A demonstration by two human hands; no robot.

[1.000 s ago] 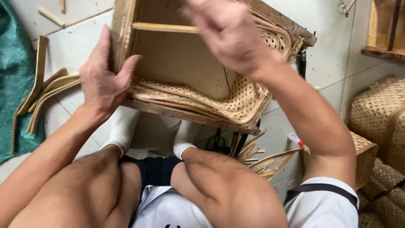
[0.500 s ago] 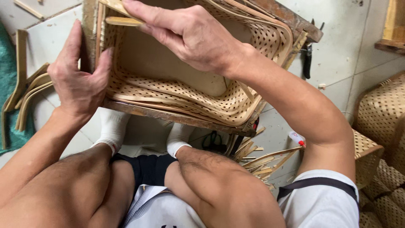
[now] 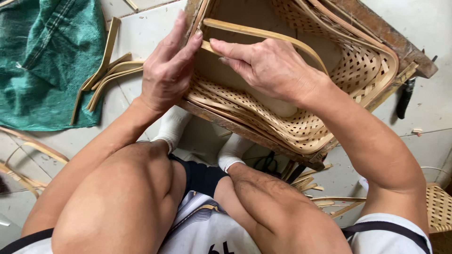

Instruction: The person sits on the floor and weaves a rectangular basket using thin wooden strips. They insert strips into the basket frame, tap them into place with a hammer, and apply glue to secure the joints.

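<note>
**Both hands on a bamboo strip at the basket's rim**

The floor [image 3: 438, 28] of pale tile fills the frame's edges, with a green cloth [image 3: 47, 61] spread at upper left. A wooden frame [image 3: 245, 134] crosses the upper centre and appears to serve as a form: the woven basket [image 3: 329, 117] sits inside it, open side to the viewer, so its walls are kept square while the rim is worked. The person sits low, knees apart, white socks [image 3: 202, 141] under the frame, which puts the basket close and within easy reach.

Loose bent strips [image 3: 110, 77] lie beside the cloth at centre left, more of them at lower right under the frame, seemingly spares kept near.

The left hand [image 3: 167, 75] is wrapped over the frame's left edge, fingers pressing the strip [image 3: 263, 34] end against it, likely to pin it. The right hand [image 3: 270, 68] pinches the same strip just beside, thumb and forefinger closed on it. The strip arcs across the basket's mouth at top centre.

A dark tool [image 3: 405, 96] lies on the floor at right.
</note>
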